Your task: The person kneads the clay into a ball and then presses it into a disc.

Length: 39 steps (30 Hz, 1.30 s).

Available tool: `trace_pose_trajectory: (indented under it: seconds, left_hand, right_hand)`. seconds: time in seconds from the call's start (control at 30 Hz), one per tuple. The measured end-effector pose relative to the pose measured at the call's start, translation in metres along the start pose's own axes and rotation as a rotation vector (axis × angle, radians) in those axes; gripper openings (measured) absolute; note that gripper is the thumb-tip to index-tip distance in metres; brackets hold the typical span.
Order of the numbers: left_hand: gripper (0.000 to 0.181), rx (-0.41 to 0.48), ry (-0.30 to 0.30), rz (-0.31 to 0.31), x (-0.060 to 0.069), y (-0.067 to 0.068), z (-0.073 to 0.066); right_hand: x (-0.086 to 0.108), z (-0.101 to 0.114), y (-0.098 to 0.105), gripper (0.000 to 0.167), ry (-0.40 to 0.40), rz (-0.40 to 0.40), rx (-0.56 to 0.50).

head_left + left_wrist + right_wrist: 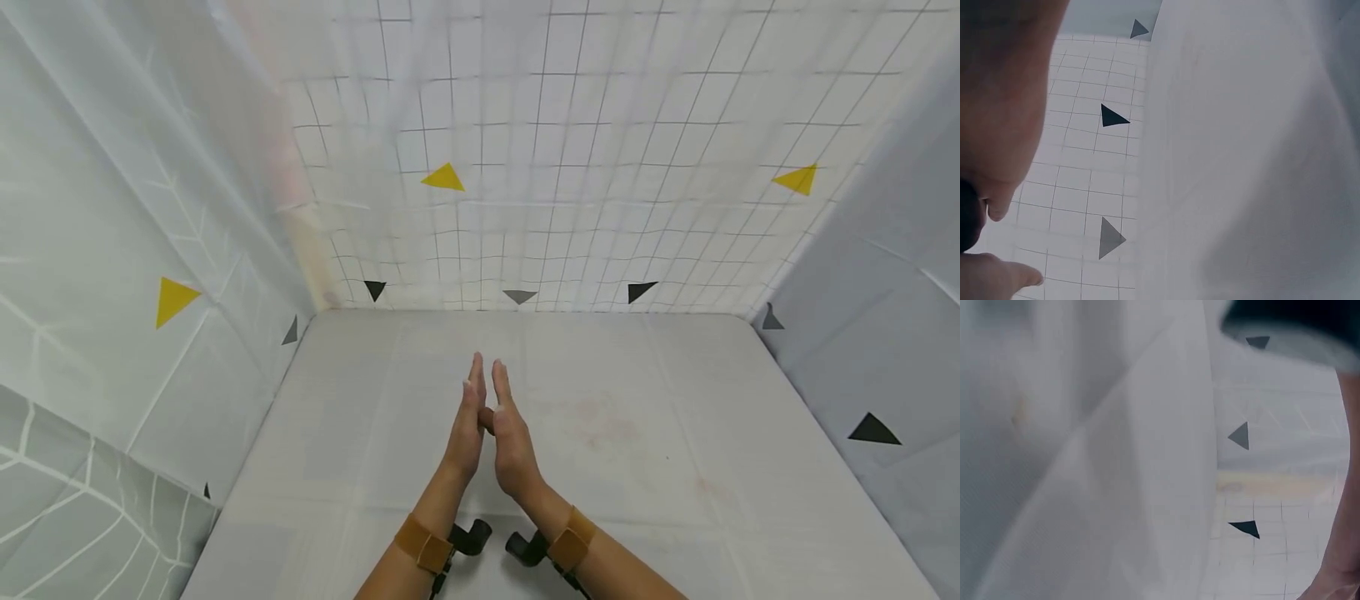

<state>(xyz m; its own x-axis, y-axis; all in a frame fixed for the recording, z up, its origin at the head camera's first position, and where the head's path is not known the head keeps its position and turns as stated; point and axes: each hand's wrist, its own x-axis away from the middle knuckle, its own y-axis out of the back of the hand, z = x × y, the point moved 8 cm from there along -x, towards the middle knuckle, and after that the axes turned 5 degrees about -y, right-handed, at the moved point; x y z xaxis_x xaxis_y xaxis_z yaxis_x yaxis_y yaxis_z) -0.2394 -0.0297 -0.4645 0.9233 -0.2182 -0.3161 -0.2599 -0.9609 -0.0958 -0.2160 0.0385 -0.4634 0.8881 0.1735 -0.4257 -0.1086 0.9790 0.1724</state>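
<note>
My left hand (466, 437) and right hand (513, 446) are raised over the middle of the white table, palms facing each other. Their fingers look straight and point away from me. Between the palms is a small brown rounded thing (487, 420), mostly hidden; its kind cannot be told. In the left wrist view a dark rounded thing (969, 215) shows at the left edge, between the left hand (1000, 119) above and the other hand's fingers (997, 276) below. The right wrist view catches only part of the right hand (1338, 575) at its edge.
The white table (637, 467) has faint stains on its right half. A white gridded sheet (570, 150) hangs behind it, with plain grey sheeting (885, 333) at right and a patterned curtain (82, 467) at left. Black, grey and yellow triangles mark the sheets.
</note>
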Motion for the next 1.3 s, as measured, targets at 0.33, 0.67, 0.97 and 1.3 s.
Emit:
trace_pose_trajectory:
  seconds: [0.33, 0.67, 0.97, 1.3]
  left_hand:
    - [0.072, 0.02, -0.041, 0.039, 0.0, -0.004, -0.005]
    - [0.066, -0.032, 0.039, -0.047, -0.002, 0.004, 0.006]
    - [0.071, -0.024, 0.085, 0.032, 0.002, -0.003, 0.013]
    - [0.072, -0.008, 0.017, 0.042, 0.001, -0.004, 0.001]
  right_hand:
    - [-0.006, -0.008, 0.007, 0.054, -0.039, -0.011, 0.007]
    - [0.007, -0.004, -0.003, 0.056, -0.013, 0.034, -0.029]
    - [-0.008, -0.009, 0.011, 0.055, -0.053, -0.039, -0.033]
    - [-0.005, -0.019, 0.009, 0.055, -0.088, -0.011, -0.059]
